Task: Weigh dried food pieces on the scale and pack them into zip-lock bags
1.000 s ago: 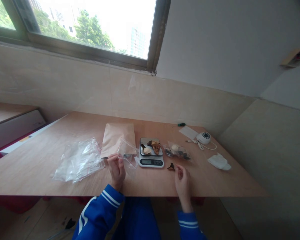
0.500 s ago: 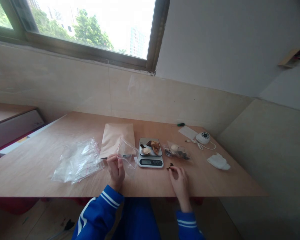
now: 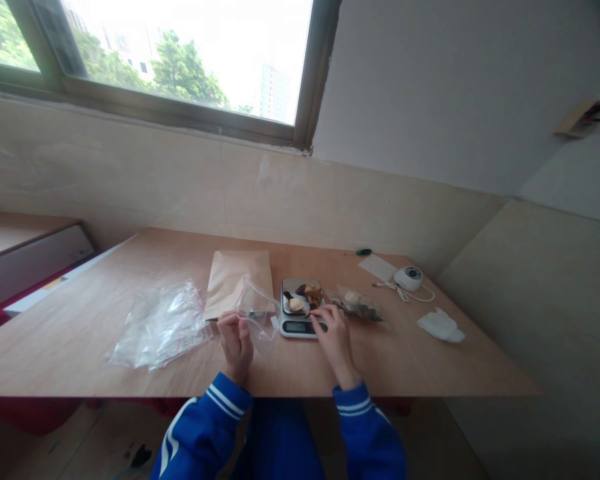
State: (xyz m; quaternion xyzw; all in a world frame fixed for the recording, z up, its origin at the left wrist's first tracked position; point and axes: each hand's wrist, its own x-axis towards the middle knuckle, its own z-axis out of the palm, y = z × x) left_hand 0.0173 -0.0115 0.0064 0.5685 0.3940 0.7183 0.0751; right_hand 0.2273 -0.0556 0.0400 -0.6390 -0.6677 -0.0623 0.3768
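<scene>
So the left hand (image 3: 236,341) is pinching the edge of a small clear plastic zip bag (image 3: 258,313), holding it up off the light wooden tabletop (image 3: 80,333) with its mouth turned toward the right. The right hand (image 3: 334,337) is reaching over the front of the small silver digital kitchen scale (image 3: 303,310), fingertips at the edge of the platform right by the pile of dried brown and pale pieces (image 3: 304,297) sitting on it. Can't really tell if those fingers are closed on a piece or just touching the pile, too small to see.

What I'd worry about: the bag is floppy and only held at one side, so its mouth could sag shut and pieces would drop onto the table between the hands. The right wrist is also sitting over the scale's display, so any lean on it would throw the reading off or shove the scale. And those dried bits look light and brittle, easy to crumble or flick off the platform.

Just right of the right hand there's a filled clear bag of dark and pale pieces (image 3: 356,304). Beyond the left hand lies a flat brown paper envelope (image 3: 235,280), and further left a heap of empty clear plastic bags (image 3: 160,323).
</scene>
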